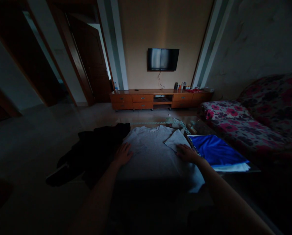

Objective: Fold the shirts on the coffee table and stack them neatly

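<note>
Grey shirt (153, 153) flat, collar pointing away, long axis toward TV (163, 59); left hand (122, 154), right hand (186, 153) spread on it.

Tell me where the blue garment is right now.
In the head view the blue garment lies on the table's right side, just right of the grey shirt and the right hand, in front of the floral sofa.

The room is very dim, the corners nearly black. Weak light falls on the grey shirt (152, 150) and the far wall. Straight lines bow at the edges.
</note>
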Tool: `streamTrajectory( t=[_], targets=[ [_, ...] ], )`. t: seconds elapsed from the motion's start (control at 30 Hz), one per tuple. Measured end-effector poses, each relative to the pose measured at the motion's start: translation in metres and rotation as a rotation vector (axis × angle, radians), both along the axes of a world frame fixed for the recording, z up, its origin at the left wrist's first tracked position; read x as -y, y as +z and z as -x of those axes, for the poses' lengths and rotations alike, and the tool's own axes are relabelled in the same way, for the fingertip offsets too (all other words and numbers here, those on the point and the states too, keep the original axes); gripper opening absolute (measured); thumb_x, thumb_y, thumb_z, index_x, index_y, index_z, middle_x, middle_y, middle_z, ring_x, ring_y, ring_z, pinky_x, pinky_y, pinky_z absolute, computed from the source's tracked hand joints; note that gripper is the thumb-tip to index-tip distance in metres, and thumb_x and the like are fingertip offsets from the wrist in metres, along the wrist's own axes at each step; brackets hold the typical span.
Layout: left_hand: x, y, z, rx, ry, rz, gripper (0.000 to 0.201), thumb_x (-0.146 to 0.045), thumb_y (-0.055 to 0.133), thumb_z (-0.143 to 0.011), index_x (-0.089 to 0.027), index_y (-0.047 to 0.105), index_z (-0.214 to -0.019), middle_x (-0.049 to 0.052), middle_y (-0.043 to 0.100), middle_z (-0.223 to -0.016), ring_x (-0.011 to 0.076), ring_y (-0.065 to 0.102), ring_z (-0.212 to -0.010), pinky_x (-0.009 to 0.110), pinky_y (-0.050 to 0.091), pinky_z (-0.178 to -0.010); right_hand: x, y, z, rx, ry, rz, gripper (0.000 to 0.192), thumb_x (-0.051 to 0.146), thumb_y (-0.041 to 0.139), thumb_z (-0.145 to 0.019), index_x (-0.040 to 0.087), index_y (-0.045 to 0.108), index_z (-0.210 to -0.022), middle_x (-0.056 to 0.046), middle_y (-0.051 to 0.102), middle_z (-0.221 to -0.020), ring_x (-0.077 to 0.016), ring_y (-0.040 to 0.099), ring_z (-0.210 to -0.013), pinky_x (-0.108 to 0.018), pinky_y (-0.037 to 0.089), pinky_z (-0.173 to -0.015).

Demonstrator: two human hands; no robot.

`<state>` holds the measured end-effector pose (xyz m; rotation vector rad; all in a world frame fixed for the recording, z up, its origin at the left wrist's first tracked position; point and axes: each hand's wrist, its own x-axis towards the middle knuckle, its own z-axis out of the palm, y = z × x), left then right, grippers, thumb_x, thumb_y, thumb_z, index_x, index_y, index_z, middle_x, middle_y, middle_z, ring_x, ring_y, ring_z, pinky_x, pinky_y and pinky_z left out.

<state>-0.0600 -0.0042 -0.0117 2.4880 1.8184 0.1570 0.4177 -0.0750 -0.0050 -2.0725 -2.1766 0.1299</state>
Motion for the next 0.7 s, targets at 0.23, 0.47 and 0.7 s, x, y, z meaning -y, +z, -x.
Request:
streamTrajectory(
  t=[0.23, 0.47, 0.7],
  targets=[
    [-0.002, -0.004, 0.000, -0.025, 0.004, -0.003, 0.069, -0.052, 0.032, -0.100, -0.018, 0.033, -0.159, 0.010, 0.025, -0.169, 0.0282, 0.022, -0.156, 0.045, 0.018, -0.126, 0.003, -0.032, 0.004, 0.122, 0.029, 0.000, 0.066, 0.061, 0.025, -0.103, 0.036, 0.021, -0.163, -0.006, 0.016, -0.171, -0.0311, 0.019, -0.156, -0.056, 0.025, -0.121],
    [-0.001, -0.004, 0.000, -0.027, -0.001, -0.010, 0.068, -0.052, 0.032, -0.101, -0.018, 0.033, -0.160, 0.009, 0.024, -0.169, 0.0284, 0.020, -0.156, 0.044, 0.017, -0.126, 0.002, -0.020, 0.011, 0.137, 0.009, -0.024, 0.059, 0.051, 0.027, -0.105, 0.032, 0.030, -0.161, -0.006, 0.021, -0.169, -0.0285, 0.023, -0.155, -0.054, 0.025, -0.122],
    [0.002, 0.002, -0.001, -0.014, 0.014, 0.005, 0.067, -0.051, 0.033, -0.100, -0.019, 0.034, -0.158, 0.010, 0.026, -0.168, 0.0283, 0.022, -0.155, 0.046, 0.019, -0.125, 0.006, 0.016, 0.034, -0.003, 0.051, 0.003, 0.056, 0.044, 0.024, -0.106, 0.021, 0.055, -0.147, -0.008, 0.043, -0.160, -0.0246, 0.040, -0.147, -0.041, 0.035, -0.119]
  ],
)
